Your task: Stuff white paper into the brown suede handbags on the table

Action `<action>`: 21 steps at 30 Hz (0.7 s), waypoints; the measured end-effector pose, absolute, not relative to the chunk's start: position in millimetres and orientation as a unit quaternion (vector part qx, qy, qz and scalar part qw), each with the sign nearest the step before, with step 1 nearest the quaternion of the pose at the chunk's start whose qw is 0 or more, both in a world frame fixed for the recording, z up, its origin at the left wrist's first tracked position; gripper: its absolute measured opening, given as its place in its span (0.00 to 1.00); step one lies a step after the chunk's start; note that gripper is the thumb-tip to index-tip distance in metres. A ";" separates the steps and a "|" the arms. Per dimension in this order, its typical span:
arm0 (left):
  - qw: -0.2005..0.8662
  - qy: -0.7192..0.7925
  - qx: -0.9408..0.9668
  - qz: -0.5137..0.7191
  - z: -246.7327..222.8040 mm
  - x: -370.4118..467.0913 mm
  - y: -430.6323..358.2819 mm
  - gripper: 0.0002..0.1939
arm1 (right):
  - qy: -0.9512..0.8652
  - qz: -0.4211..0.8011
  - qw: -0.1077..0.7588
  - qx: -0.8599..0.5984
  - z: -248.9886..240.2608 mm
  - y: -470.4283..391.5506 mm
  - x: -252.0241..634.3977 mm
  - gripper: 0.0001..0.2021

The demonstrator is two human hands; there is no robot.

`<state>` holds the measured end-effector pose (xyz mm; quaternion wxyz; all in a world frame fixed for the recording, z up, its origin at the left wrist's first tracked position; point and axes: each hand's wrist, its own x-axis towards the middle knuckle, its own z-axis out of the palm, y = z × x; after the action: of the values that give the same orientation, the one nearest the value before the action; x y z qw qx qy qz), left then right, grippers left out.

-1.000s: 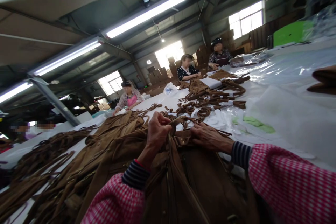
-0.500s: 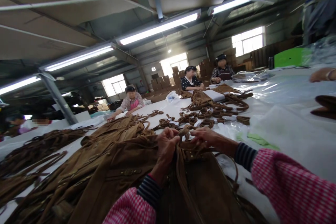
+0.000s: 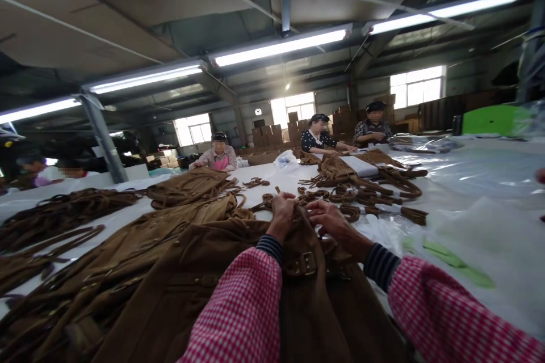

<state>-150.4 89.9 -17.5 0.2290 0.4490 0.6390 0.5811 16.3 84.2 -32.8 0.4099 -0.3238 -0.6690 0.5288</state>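
My left hand is closed on a brown strap that hangs down toward me over a brown suede-like piece. Close beside it, my right hand has its fingers bent and pinched at the same strap's upper part. What lies between those fingertips is partly hidden. Below the hands, a metal buckle shows on a short tab. The brown piece has seams and small metal fittings; whether it is a bag or a garment I cannot tell.
More brown pieces lie stacked to the left, near a dark heap of straps. Coiled straps lie ahead on the white table. Clear plastic sheeting covers the right. Co-workers sit across the table.
My left hand has shifted slightly up and away, its forearm now more upright. The strap's hanging length has swung right, exposing the buckle. Across the table, a brown piece now lies flatter near a co-worker.
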 end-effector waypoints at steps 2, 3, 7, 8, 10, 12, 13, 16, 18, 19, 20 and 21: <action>0.262 0.618 0.427 0.605 -29.1 -148.6 94.1 0.15 | -0.691 0.476 0.421 -0.344 -35.2 99.8 18.4 0.14; 0.277 0.607 0.417 0.617 -33.9 -148.3 95.1 0.14 | -0.699 0.455 0.429 -0.348 -35.0 108.3 18.6 0.14; 0.312 0.554 0.395 0.664 -45.5 -151.1 96.4 0.10 | -0.770 0.396 0.393 -0.310 -30.9 136.3 9.8 0.17; 0.316 0.541 0.392 0.674 -47.0 -152.4 96.4 0.10 | -0.785 0.396 0.371 -0.300 -31.1 140.7 5.4 0.17; 0.321 0.520 0.385 0.691 -48.9 -154.9 96.2 0.12 | -0.798 0.401 0.333 -0.302 -34.0 146.4 -4.1 0.17; 0.324 0.507 0.378 0.703 -50.2 -156.8 96.0 0.17 | -0.809 0.385 0.309 -0.319 -38.9 149.0 -12.2 0.18; 0.326 0.503 0.376 0.707 -50.7 -157.5 96.0 0.19 | -0.816 0.367 0.301 -0.330 -41.0 149.2 -15.1 0.17; 0.325 0.497 0.371 0.714 -52.3 -158.7 96.9 0.19 | -0.842 0.287 0.284 -0.358 -40.5 145.5 -19.1 0.14; 0.319 0.501 0.364 0.717 -53.5 -159.3 98.3 0.18 | -0.864 0.212 0.275 -0.364 -32.7 140.2 -19.1 0.10; 0.314 0.506 0.358 0.719 -54.2 -159.7 99.4 0.17 | -0.876 0.174 0.268 -0.361 -27.0 137.1 -18.8 0.08; 0.308 0.512 0.352 0.721 -55.0 -160.3 100.6 0.16 | -0.888 0.138 0.258 -0.355 -20.3 133.9 -18.4 0.07; 0.302 0.517 0.345 0.722 -55.8 -161.1 102.0 0.14 | -0.899 0.106 0.245 -0.347 -13.0 130.7 -17.8 0.07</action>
<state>-161.1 102.0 -55.8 0.3022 0.3452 0.5175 0.7223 -17.8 130.7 -13.0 0.2447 -0.3467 -0.8992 0.1062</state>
